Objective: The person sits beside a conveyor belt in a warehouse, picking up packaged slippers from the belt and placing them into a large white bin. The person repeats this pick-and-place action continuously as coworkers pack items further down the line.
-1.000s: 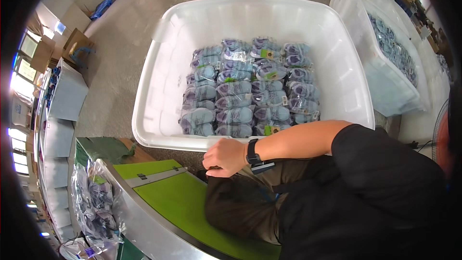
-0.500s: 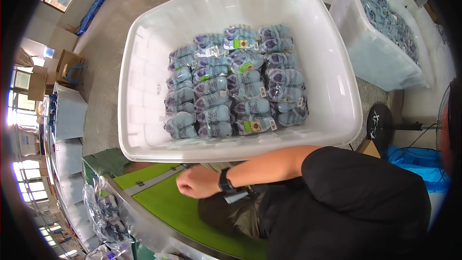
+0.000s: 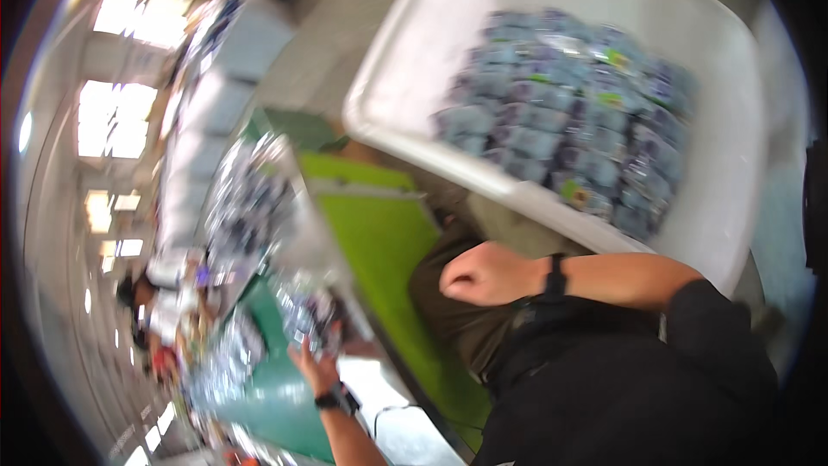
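Observation:
My left hand [image 3: 317,373], a black band on its wrist, is at the lower left with its fingers apart. Its fingertips are at a clear plastic bag with dark contents [image 3: 310,315], on or over the metal edge of a green-topped table [image 3: 280,401]. Blur hides whether they press on the bag. Curled into a loose fist, my right hand [image 3: 487,274] hangs over my trousered leg and shows nothing in it. Beyond it a large white bin [image 3: 509,194] holds rows of light-blue and purple shoes in clear bags [image 3: 552,116].
A bright green panel [image 3: 379,242] lies between the table edge and my legs. More clear bags [image 3: 250,198] are heaped beyond my left hand. White bins [image 3: 233,43] line the far left, and people [image 3: 164,319] are at the far side of the table.
My view has swung to the left, and the white bin now sits farther right in it. My left hand has come into view by the bags; my right hand remains curled.

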Available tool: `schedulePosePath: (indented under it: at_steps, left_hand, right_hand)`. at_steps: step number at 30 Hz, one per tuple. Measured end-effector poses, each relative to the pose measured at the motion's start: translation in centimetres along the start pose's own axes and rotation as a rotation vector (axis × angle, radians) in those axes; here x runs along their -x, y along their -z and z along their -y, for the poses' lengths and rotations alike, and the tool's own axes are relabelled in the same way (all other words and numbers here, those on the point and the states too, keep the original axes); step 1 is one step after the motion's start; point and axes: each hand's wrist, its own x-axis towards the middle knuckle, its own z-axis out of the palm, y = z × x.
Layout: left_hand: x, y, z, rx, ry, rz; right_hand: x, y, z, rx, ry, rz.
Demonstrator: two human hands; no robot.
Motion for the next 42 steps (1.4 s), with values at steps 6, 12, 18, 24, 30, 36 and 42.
schedulePosePath:
  at_steps: [6, 12, 18, 24, 30, 36, 42]
  left_hand:
    - [7.5, -10.3, -0.6, 0.308, 0.121, 0.149]
    - [14.2, -14.9, 0.4, 0.236, 0.237, 0.265]
    - [18.0, -19.7, 1.1, 0.135, 0.516, 0.671]
    - [19.7, -22.4, 4.6, 0.129, 0.33, 0.666]
    - [17.3, -23.7, 3.8, -0.194, 0.081, 0.937]
    - [16.6, -23.1, 3.5, -0.296, 0.013, 0.786]
    - [16.7, -22.0, 2.9, -0.405, -0.026, 0.704]
  right_hand:
    - [-0.6, 3.5, 2.8, 0.025, -0.087, -0.104]
    - [-3.7, 4.0, 7.0, 0.342, 0.247, -0.041]
    - [-3.8, 4.6, 7.5, 0.384, 0.459, 0.088]
    - [0.8, 10.8, 8.4, 0.261, 0.414, 0.027]
    - [9.8, 20.9, 11.4, 0.67, 0.048, -0.491]
    - [18.5, 21.7, 7.7, 1.13, -0.38, -0.713]
    - [25.2, 19.3, 2.7, 0.892, -0.976, -0.14]
